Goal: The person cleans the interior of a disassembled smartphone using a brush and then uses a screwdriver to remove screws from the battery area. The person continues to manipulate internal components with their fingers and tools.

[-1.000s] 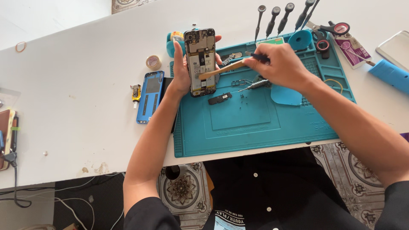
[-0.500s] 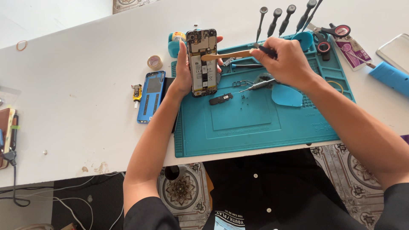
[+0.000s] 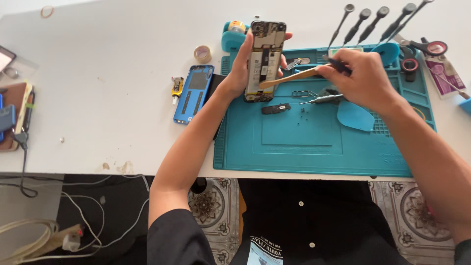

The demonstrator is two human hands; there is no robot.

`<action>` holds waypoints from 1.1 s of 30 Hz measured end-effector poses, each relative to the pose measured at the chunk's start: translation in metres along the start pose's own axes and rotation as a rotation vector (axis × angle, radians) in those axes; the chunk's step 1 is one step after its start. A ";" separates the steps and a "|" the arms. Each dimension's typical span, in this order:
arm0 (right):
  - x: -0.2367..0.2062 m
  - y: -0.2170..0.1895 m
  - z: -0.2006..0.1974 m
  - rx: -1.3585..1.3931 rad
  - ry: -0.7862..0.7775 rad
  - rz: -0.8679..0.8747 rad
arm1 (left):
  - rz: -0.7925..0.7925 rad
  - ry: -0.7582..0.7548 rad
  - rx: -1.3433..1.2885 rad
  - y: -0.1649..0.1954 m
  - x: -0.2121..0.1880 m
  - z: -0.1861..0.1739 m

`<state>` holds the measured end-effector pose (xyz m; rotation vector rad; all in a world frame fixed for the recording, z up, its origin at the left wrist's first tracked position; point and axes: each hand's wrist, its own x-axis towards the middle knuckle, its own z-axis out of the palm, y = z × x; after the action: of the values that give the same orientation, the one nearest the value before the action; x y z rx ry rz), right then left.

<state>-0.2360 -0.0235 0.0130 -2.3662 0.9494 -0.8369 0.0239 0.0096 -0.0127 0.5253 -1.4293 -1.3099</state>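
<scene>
My left hand point(image 3: 241, 68) holds an opened phone point(image 3: 265, 59) upright above the teal repair mat point(image 3: 314, 142), its bare circuit side facing me. My right hand point(image 3: 364, 78) grips a flat tan pry stick point(image 3: 289, 78), whose tip rests against the lower middle of the phone's inside. A small black part point(image 3: 275, 108) and a pair of tweezers point(image 3: 321, 99) lie on the mat just below the phone.
A blue back cover point(image 3: 194, 93) and a small yellow tool point(image 3: 176, 87) lie left of the mat. A tape roll point(image 3: 202, 53), a row of screwdrivers point(image 3: 373, 22), scissors point(image 3: 427, 47) and a blue pick point(image 3: 355, 116) sit around. Cables hang below the table's left edge point(image 3: 73, 172).
The stick's tip has slid down from the phone's upper part to its lower middle. My left hand has kept the phone upright in about the same place.
</scene>
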 end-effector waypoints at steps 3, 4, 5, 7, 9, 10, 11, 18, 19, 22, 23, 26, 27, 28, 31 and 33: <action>-0.001 0.002 0.002 -0.011 -0.074 0.027 | 0.028 0.027 0.026 -0.001 0.000 0.000; -0.002 0.002 0.005 0.004 -0.086 0.027 | 0.019 0.025 0.025 -0.001 -0.001 0.000; -0.003 0.001 0.008 0.017 -0.096 0.027 | 0.010 0.023 0.025 -0.001 0.000 0.000; -0.003 0.001 0.011 0.014 -0.094 0.025 | 0.001 0.026 0.031 -0.001 0.000 0.000; -0.002 0.003 0.010 -0.022 -0.066 0.019 | 0.002 0.037 0.043 -0.001 0.000 0.000; -0.001 0.005 0.007 -0.018 -0.024 0.014 | -0.006 0.034 0.049 -0.001 0.000 0.000; -0.001 0.008 0.004 -0.013 0.018 0.008 | -0.014 0.031 0.056 -0.001 0.000 -0.001; 0.002 0.006 0.002 -0.033 -0.041 0.072 | -0.007 0.028 0.061 0.000 0.002 -0.002; 0.002 0.003 0.004 -0.049 -0.091 0.108 | 0.003 0.032 0.054 0.000 0.003 -0.002; 0.002 -0.003 0.008 -0.095 -0.166 0.201 | 0.031 0.027 0.030 0.002 0.005 -0.002; 0.002 -0.004 0.007 -0.103 -0.142 0.211 | 0.041 0.021 0.028 0.002 0.005 -0.003; 0.003 -0.004 0.000 -0.123 -0.055 0.176 | 0.038 0.008 0.031 0.004 0.003 -0.002; 0.004 -0.003 -0.002 -0.127 -0.023 0.151 | 0.032 0.005 0.036 0.005 0.003 -0.002; 0.004 -0.003 -0.002 -0.121 -0.005 0.138 | 0.038 -0.003 0.042 0.005 0.002 -0.002; 0.005 -0.002 -0.002 -0.100 0.043 0.099 | 0.052 -0.035 0.046 0.006 0.003 -0.002; 0.004 -0.002 0.003 -0.075 0.066 0.075 | 0.050 -0.066 0.036 0.005 0.003 -0.002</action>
<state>-0.2308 -0.0245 0.0143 -2.3625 1.1081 -0.8690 0.0265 0.0077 -0.0070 0.4703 -1.5133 -1.2739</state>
